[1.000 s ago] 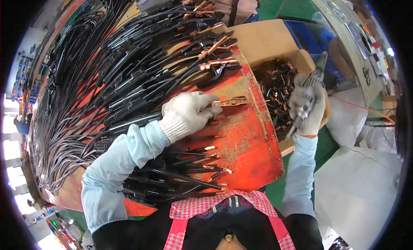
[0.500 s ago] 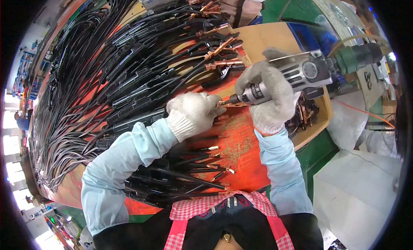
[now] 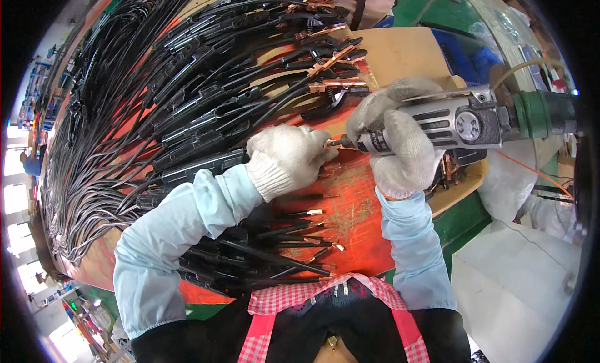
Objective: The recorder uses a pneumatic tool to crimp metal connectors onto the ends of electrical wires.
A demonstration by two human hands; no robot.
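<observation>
Two gloved hands meet near the middle of an orange workbench. Left hand, in a white knit glove, is curled down over a small copper clamp part, its fingers closed on it and pressing it to the bench top; only the copper tip shows past the fingers. Right hand, in a grey knit glove, is wrapped tight around the grip of a pneumatic screwdriver, grey and black in body, lying nearly level with its bit pointing toward the person's left. The bit tip touches the copper clamp part just beside the left fingertips. A green hose fitting runs off the tool's rear toward the right rim.

Many black cables with clamp handles lie fanned across the bench, filling its left and upper area; several copper-jawed clamps rest at the upper middle, near the hands. More black leads with bare brass ends lie below the left forearm, close to the person's body. One cardboard box stands beyond the right hand, partly hidden by the tool. Both forearms wear pale blue sleeves; a red checked apron shows at the lower edge.
</observation>
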